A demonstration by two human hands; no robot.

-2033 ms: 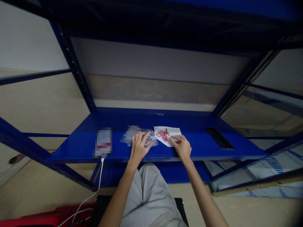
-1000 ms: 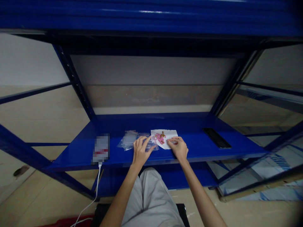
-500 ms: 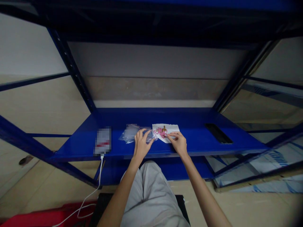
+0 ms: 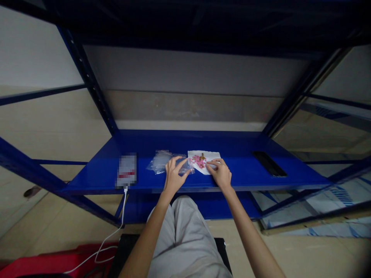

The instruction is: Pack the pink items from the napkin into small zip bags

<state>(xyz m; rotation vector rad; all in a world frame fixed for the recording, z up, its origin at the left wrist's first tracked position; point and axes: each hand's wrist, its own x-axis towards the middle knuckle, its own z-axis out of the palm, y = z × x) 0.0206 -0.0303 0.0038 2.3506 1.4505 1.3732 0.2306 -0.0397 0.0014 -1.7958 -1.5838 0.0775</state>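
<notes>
A white paper sheet (image 4: 213, 155) lies on the blue shelf (image 4: 243, 173), with a small heap of pink pills (image 4: 198, 161) and a brown bit on it. My right hand (image 4: 220, 174) rests at the sheet's near edge, thumb and fingertips drawn together beside the pills; whether anything is pinched there is too small to see. Left of the sheet lies a pile of clear plastic bags (image 4: 160, 161). My left hand (image 4: 172, 178) lies on the pile with its fingers spread, thumb lifted toward the pills.
A phone (image 4: 126, 170) with a white cable (image 4: 116, 233) lies at the shelf's left. A black flat device (image 4: 269, 163) lies at the right. Blue uprights and an upper shelf frame the space. My grey-trousered legs and a red object (image 4: 34, 264) are below.
Both hands stayed at the bags and the sheet. My right fingertips have crept left, closer to the pills. The view has shifted a little with my head.
</notes>
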